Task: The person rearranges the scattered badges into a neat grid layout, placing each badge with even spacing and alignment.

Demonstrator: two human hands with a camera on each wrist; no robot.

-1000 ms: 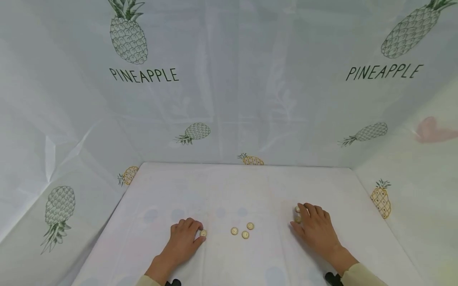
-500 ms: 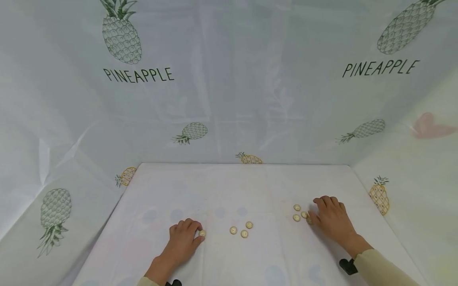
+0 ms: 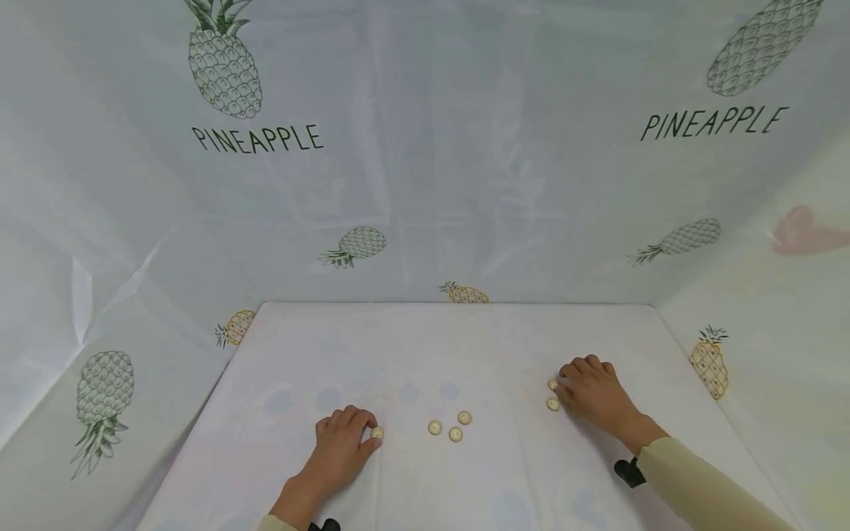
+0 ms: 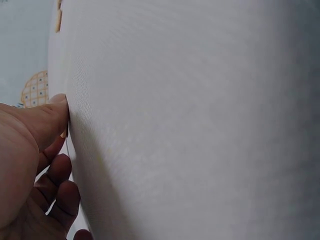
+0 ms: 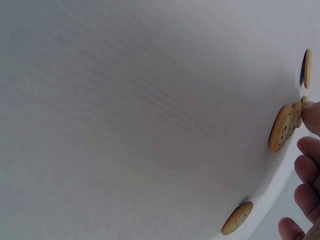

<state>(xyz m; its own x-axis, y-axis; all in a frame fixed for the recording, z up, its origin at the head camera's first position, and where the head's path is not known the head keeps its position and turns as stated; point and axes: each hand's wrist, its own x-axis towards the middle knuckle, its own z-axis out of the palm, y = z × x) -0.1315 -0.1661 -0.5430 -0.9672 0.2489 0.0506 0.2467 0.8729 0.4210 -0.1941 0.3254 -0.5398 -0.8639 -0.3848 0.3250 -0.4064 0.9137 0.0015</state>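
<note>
Pale round wooden discs with dark line drawings lie on the white cloth. My left hand (image 3: 339, 450) pinches one wooden disc (image 3: 376, 433) between thumb and index finger; the left wrist view shows only its edge behind the thumb (image 4: 52, 112). Over on the right, my right hand (image 3: 594, 391) reaches in low with fingers loosely bent. Its thumb (image 5: 311, 117) touches discs grouped close together, partly covering them, while a larger-looking disc (image 5: 281, 129) lies just beside. Two discs show left of this hand in the head view, the nearer disc (image 3: 553, 404) fully visible.
Between the hands lie three more discs: a left disc (image 3: 434, 427), a front disc (image 3: 455, 434) and a back disc (image 3: 465, 417). White cloth (image 3: 425, 354) covers the table. Pineapple-printed sheets (image 3: 425, 184) rise at the back and both sides.
My right hand first drew back to the right, uncovering several discs, then came back left and forward over some of them. The left hand keeps its pinch and stays in place.
</note>
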